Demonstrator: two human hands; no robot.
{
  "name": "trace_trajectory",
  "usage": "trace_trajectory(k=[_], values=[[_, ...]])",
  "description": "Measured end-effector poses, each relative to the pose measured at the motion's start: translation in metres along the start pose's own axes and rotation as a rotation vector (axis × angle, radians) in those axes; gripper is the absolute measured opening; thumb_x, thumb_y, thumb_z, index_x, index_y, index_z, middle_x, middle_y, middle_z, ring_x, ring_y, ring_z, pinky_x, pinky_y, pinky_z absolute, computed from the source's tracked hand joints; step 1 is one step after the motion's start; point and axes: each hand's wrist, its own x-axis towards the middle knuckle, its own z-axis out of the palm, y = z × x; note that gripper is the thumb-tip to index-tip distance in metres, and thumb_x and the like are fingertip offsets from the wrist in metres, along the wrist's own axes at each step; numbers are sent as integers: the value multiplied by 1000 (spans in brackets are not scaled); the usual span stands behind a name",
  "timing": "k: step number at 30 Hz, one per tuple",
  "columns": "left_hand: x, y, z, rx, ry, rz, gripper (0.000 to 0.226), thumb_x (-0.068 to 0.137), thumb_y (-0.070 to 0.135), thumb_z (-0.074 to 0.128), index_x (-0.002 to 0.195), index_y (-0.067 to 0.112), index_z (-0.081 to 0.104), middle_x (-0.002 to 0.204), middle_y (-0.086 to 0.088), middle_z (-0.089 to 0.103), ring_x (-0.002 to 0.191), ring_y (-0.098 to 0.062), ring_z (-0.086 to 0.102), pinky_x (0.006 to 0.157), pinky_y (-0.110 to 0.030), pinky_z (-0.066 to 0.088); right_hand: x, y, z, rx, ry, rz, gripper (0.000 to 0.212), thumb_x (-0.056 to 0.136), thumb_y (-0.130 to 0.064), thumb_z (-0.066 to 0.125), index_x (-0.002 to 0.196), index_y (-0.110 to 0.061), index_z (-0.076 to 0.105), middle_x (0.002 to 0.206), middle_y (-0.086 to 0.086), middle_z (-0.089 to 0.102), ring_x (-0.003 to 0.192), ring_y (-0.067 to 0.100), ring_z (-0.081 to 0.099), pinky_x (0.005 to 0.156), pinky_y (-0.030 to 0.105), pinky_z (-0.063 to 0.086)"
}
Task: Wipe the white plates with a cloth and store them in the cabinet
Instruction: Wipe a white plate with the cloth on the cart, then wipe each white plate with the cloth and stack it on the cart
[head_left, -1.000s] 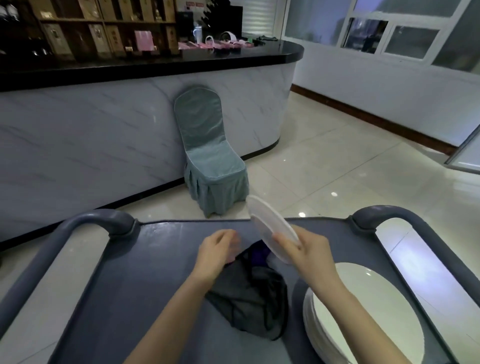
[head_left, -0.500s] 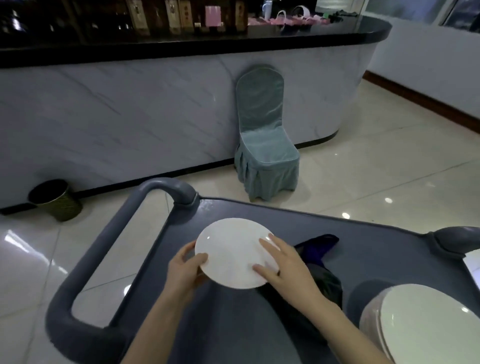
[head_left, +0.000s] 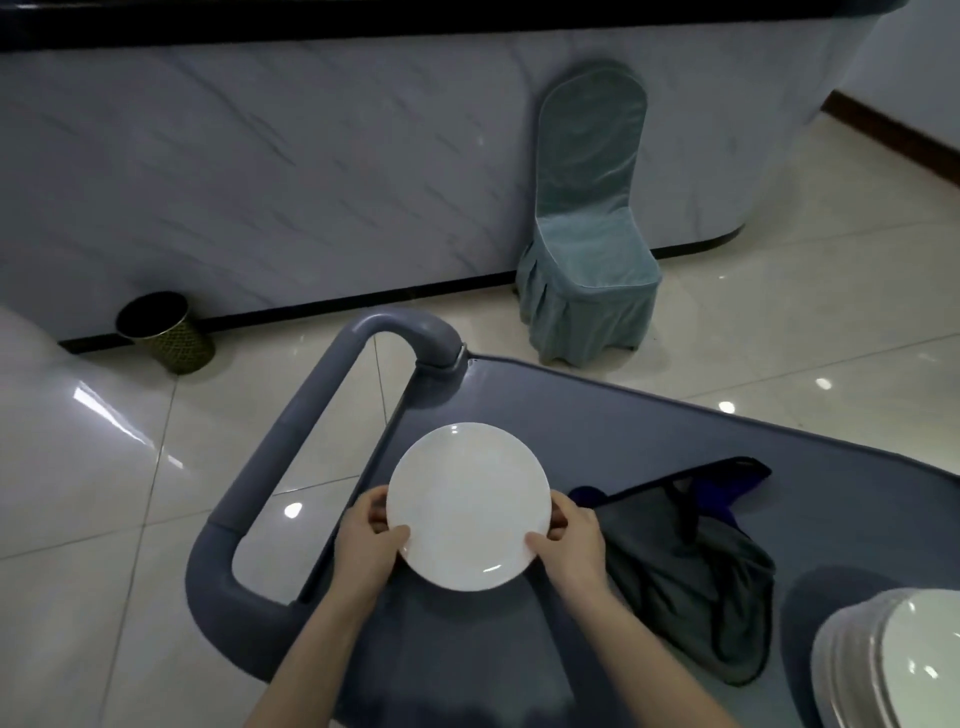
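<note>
The left hand (head_left: 366, 540) and right hand (head_left: 571, 540) pinch the round white plate (head_left: 467, 506) by its edges, over the left of the grey cart surface (head_left: 597, 415); the dark grey cloth (head_left: 691, 566) lies just right; a stack of white plates (head_left: 893, 660) waits; storing seems not yet done.

You have the grey cart (head_left: 623, 431) before you with its looped handle (head_left: 275, 452) at nine o'clock, a teal-covered chair (head_left: 587, 249) at one o'clock against the marble counter (head_left: 311, 156), and a dark bin (head_left: 166, 332) at ten o'clock.
</note>
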Motion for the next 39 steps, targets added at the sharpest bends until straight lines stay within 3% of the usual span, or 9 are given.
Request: trace_trajectory(k=[4, 8, 11, 14, 22, 27, 31, 34, 39], values=[[1, -3, -1, 113, 4, 54, 50, 75, -10, 62, 116, 17, 63, 96, -1, 66, 86, -17, 65, 65, -23, 50, 4, 5, 4, -78, 3, 25, 56, 79, 10, 64, 127, -18, 62, 111, 9, 51, 79, 15, 62, 84, 27, 53], [-5, 0, 2, 241, 10, 123, 48, 78, -6, 62, 120, 17, 64, 105, -9, 61, 89, -22, 63, 83, -36, 54, 2, 10, -5, -122, -40, -24, 52, 81, 6, 64, 125, -21, 64, 104, 5, 53, 72, 8, 58, 67, 8, 44], [-18, 4, 10, 307, 128, 171, 43, 83, 1, 64, 124, 17, 62, 115, -6, 49, 98, -24, 58, 94, -39, 50, -4, 9, -21, -109, -78, -56, 42, 84, -2, 68, 122, -20, 66, 106, 6, 63, 81, 16, 62, 80, 20, 50], [-43, 19, 34, 284, 202, 267, 36, 87, 8, 66, 120, 20, 63, 114, 0, 50, 102, -20, 56, 93, -36, 49, -18, 10, -53, -95, -38, -109, 34, 88, -10, 71, 121, -15, 68, 106, -1, 64, 84, 6, 60, 82, 13, 45], [-144, 70, 176, 229, -336, 479, 11, 85, 15, 70, 88, 25, 74, 79, 19, 71, 78, 9, 63, 67, -3, 43, -91, 56, -236, -302, 319, -326, 22, 83, -12, 76, 103, -22, 75, 85, -8, 66, 70, 4, 59, 68, 11, 39], [-208, 77, 266, 283, -566, 536, 11, 84, 19, 75, 95, 20, 72, 83, 3, 70, 71, 1, 62, 71, -11, 47, -128, 125, -343, -451, 438, -35, 38, 84, -28, 76, 120, -24, 67, 98, -4, 55, 77, 13, 54, 75, 25, 38], [-238, 75, 319, 459, -601, 528, 25, 81, 24, 76, 104, 20, 66, 88, 0, 58, 80, -14, 59, 87, -31, 49, -152, 169, -378, -435, 490, 128, 61, 80, -29, 80, 135, -17, 57, 107, 6, 43, 107, 28, 49, 89, 31, 43], [-249, 67, 338, 588, -529, 545, 45, 80, 24, 74, 122, 13, 61, 102, -4, 51, 87, -17, 53, 88, -26, 44, -161, 187, -388, -393, 460, 230, 76, 81, -32, 79, 146, -16, 44, 121, 12, 43, 116, 30, 48, 98, 34, 43], [-253, 60, 335, 648, -457, 519, 45, 77, 14, 72, 120, 15, 59, 102, -4, 50, 84, -17, 52, 78, -27, 44, -165, 189, -387, -204, 347, 255, 61, 77, -18, 80, 133, -13, 55, 115, 10, 55, 97, 25, 58, 80, 29, 46]])
